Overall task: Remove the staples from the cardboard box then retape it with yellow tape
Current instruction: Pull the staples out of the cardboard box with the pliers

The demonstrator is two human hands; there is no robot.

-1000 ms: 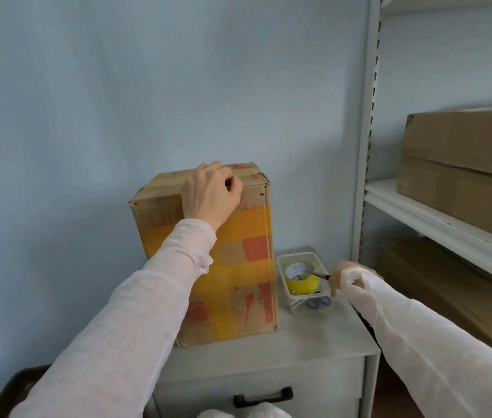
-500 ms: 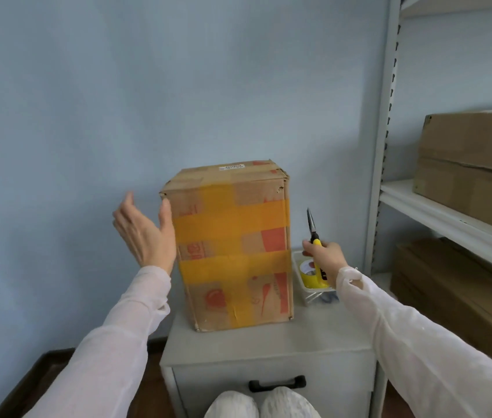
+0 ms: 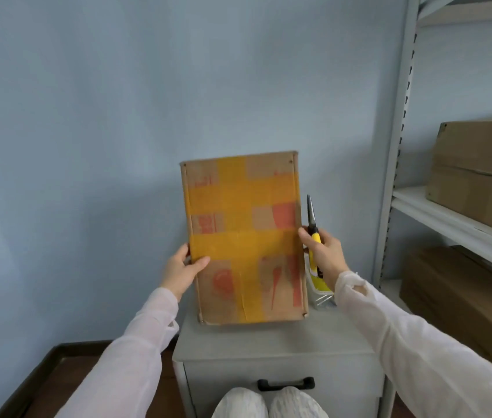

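A tall cardboard box (image 3: 243, 236) with yellow tape bands and red print stands on a grey cabinet (image 3: 275, 342), its broad face toward me. My left hand (image 3: 182, 270) grips its left edge, thumb on the front face. My right hand (image 3: 323, 251) holds yellow-handled pliers (image 3: 313, 233), tips pointing up, while its thumb touches the box's right edge. A clear tray (image 3: 321, 297) with a yellow tape roll sits behind my right hand, mostly hidden.
A grey metal shelving unit (image 3: 395, 164) stands at the right with brown cardboard boxes (image 3: 480, 173) on its shelves. The cabinet has a drawer with a black handle (image 3: 285, 383). My knees (image 3: 269, 402) show below. A blue wall is behind.
My left hand moved from beside the box to grip its left edge. My right hand brought the pliers against the box's right side. The box now faces me squarely.
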